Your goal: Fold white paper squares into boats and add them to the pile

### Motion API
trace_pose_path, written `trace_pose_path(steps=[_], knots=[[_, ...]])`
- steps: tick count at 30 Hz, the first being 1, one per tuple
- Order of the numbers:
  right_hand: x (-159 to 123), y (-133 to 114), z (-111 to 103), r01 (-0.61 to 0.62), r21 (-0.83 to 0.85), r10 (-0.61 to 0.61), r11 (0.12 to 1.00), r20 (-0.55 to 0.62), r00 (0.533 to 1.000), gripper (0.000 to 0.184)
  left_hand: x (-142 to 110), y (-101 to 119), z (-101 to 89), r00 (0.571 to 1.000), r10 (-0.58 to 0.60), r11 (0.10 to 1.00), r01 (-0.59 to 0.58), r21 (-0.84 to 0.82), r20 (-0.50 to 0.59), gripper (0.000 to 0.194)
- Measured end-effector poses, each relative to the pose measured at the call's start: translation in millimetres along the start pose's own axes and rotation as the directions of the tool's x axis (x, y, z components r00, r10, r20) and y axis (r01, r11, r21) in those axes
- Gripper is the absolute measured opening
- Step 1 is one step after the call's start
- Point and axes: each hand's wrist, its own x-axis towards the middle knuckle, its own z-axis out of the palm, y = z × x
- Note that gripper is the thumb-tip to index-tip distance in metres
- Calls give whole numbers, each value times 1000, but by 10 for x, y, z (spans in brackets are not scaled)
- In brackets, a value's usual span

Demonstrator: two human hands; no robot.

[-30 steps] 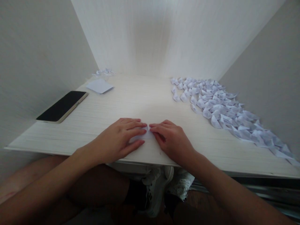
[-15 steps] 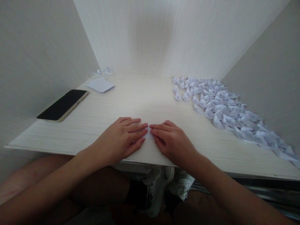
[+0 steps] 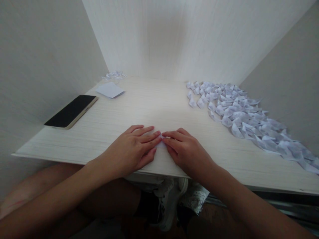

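Note:
My left hand [image 3: 132, 147] and my right hand [image 3: 185, 149] lie flat on the pale wooden desk [image 3: 159, 109] near its front edge, fingertips meeting. Between and under the fingers is a small white folded paper piece [image 3: 161, 143], of which only a sliver shows. Both hands press it down with fingers stretched out and close together. A large heap of folded white paper pieces [image 3: 246, 119] covers the right side of the desk, well away from my hands.
A black phone [image 3: 71, 111] lies face up at the left edge. Behind it sits a small stack of white paper sheets [image 3: 110, 90], with several folded scraps [image 3: 114, 75] in the back left corner. White walls close in on three sides.
The paper piece is more covered by my fingers now than a second ago. The camera has shifted slightly, so everything sits a little further right.

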Motion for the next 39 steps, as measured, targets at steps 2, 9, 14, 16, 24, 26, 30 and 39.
trace_pose_path(steps=[2, 9, 14, 16, 24, 26, 30, 39], knots=[[-3, -3, -6, -7, -4, 7, 1000, 11, 1000, 16, -2, 0, -4, 1000, 3, 1000, -3, 6, 7, 40], [-7, 1, 2, -5, -9, 5, 1000, 14, 1000, 16, -8, 1, -6, 1000, -1, 1000, 1, 5, 26, 41], [15, -13, 17, -41, 14, 41, 999, 36, 999, 20, -13, 55, -16, 995, -79, 996, 81, -29, 58, 42], [30, -22, -4, -60, 15, 58, 998, 84, 995, 25, -18, 86, -26, 991, -109, 993, 112, -39, 73, 45], [38, -64, -174, 70, -227, -7, 971, 267, 964, 42, -10, 166, -51, 979, -164, 986, 168, -23, 118, 51], [14, -84, -205, 112, -254, -38, 961, 281, 959, 42, -5, 171, -52, 978, -170, 985, 173, -14, 122, 50], [-91, -129, -284, 151, -289, -60, 945, 302, 951, 40, -5, 186, -58, 980, -161, 987, 161, 4, 116, 48], [-261, -234, -395, 94, -308, 9, 947, 317, 948, 44, 67, 143, 12, 999, 9, 1000, -9, 2, 44, 43]])
